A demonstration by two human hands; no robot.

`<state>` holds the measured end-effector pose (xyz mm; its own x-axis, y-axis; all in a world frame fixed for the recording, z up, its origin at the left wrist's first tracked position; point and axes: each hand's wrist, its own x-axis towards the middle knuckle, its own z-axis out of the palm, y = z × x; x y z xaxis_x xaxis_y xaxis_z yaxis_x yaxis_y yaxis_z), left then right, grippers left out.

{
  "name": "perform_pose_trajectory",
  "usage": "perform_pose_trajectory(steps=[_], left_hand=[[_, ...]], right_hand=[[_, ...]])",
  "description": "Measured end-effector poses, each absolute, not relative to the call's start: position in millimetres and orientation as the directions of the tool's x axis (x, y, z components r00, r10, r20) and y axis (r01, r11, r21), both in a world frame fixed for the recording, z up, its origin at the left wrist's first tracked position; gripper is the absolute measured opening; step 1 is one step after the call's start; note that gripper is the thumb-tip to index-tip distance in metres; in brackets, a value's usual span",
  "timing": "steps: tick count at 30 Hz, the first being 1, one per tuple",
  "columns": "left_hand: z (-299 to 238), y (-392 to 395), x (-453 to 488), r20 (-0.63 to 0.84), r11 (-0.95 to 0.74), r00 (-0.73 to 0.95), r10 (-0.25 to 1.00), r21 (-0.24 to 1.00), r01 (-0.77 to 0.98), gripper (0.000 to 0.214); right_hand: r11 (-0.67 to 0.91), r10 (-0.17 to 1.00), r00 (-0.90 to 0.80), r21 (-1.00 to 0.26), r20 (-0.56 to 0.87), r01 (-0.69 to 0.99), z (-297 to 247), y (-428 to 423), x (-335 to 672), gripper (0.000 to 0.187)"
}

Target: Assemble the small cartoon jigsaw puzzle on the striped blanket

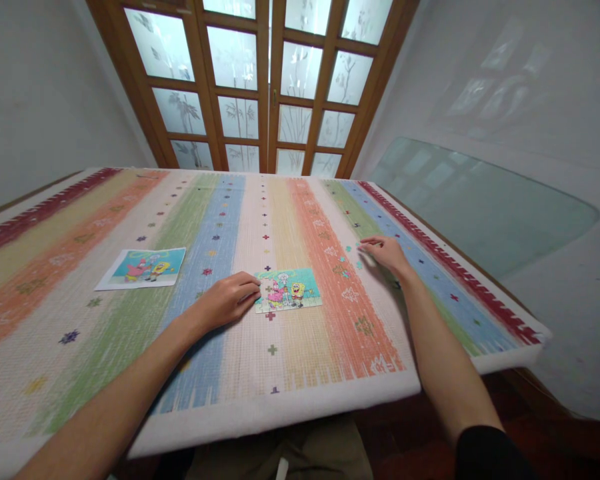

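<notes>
A jigsaw puzzle (296,291) with cartoon figures on a teal ground lies flat on the cloth, mostly joined. Its left part shows a gap where the cloth's pattern comes through. My left hand (237,293) rests at the puzzle's left edge, fingers curled together and touching it; its fingertips are partly hidden. Over to the right, several small teal puzzle pieces (345,262) lie loose. My right hand (385,251) is just beside them, thumb and index finger drawn together in a pinch. What sits between those fingertips is too small to make out.
A printed picture sheet (145,269) with similar cartoon figures lies left of the puzzle. Striped cloth (190,360) covers the table, whose front edge is near my body. Beyond stand wooden glass-paned doors (266,87). A glass panel (480,207) leans against the right wall.
</notes>
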<state>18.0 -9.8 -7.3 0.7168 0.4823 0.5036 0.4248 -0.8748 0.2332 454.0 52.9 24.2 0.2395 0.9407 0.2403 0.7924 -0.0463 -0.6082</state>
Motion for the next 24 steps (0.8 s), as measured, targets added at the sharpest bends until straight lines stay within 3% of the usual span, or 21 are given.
perform_pose_trajectory(steps=[5, 10, 15, 20, 24], left_hand=[[-8, -9, 17, 0.510, -0.879, 0.718, 0.474, 0.231, 0.417, 0.025], [-7, -10, 18, 0.512, -0.881, 0.717, 0.472, 0.234, 0.412, 0.025], [-7, -10, 19, 0.515, -0.882, 0.717, 0.470, 0.236, 0.408, 0.026], [-8, -11, 19, 0.501, -0.872, 0.715, 0.488, 0.246, 0.423, 0.025], [-8, -10, 19, 0.495, -0.871, 0.717, 0.491, 0.251, 0.422, 0.025]], right_hand=[[0.196, 0.972, -0.090, -0.529, 0.219, 0.826, 21, 51, 435, 0.012], [0.215, 0.977, -0.174, -0.528, 0.126, 0.822, 21, 49, 425, 0.012], [0.146, 0.988, -0.142, -0.660, 0.060, 0.737, 20, 50, 421, 0.011], [0.151, 0.971, -0.238, -0.839, 0.026, 0.522, 22, 47, 405, 0.028], [0.163, 0.944, -0.329, -0.887, 0.013, 0.432, 23, 39, 381, 0.040]])
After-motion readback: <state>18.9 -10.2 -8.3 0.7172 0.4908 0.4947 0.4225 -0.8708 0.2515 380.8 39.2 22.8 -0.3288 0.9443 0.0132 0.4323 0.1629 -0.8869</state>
